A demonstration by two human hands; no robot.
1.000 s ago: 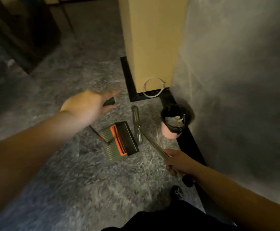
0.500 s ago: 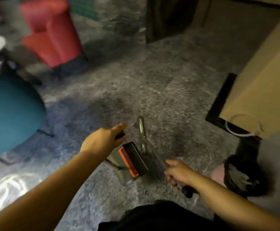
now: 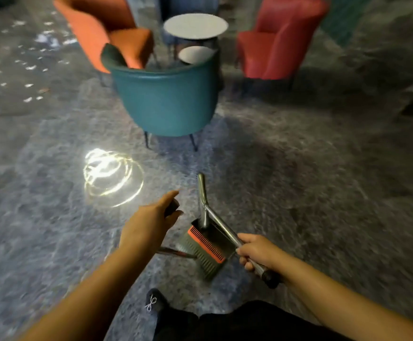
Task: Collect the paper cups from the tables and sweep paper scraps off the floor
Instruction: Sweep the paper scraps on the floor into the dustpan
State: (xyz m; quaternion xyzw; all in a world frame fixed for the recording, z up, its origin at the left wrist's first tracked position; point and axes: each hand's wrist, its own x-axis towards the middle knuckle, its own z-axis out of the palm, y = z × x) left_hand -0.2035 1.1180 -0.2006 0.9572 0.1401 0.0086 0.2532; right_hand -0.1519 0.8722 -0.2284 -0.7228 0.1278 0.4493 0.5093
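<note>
My left hand [image 3: 151, 225] grips the black end of the dustpan's handle [image 3: 172, 207]. The dark dustpan [image 3: 209, 252], with an orange comb edge, hangs low over the carpet between my hands. My right hand [image 3: 257, 252] grips the broom's metal pole [image 3: 221, 226] near its black end cap. The pole runs up-left to the narrow broom head [image 3: 202, 190], which stands just beyond the dustpan. Several white paper scraps [image 3: 28, 67] lie scattered on the floor at the far left. No paper cup shows on the two round white tables [image 3: 195, 27].
A teal armchair [image 3: 166, 104] stands straight ahead, with an orange chair [image 3: 107, 28] behind it on the left and a red chair [image 3: 279, 43] on the right. A bright light patch [image 3: 112, 178] glares on the grey carpet. My shoe [image 3: 153, 302] shows below.
The view has swung away from the wall corner and the bin to the seating area. Both hands keep their grips, and broom and dustpan have come along.
</note>
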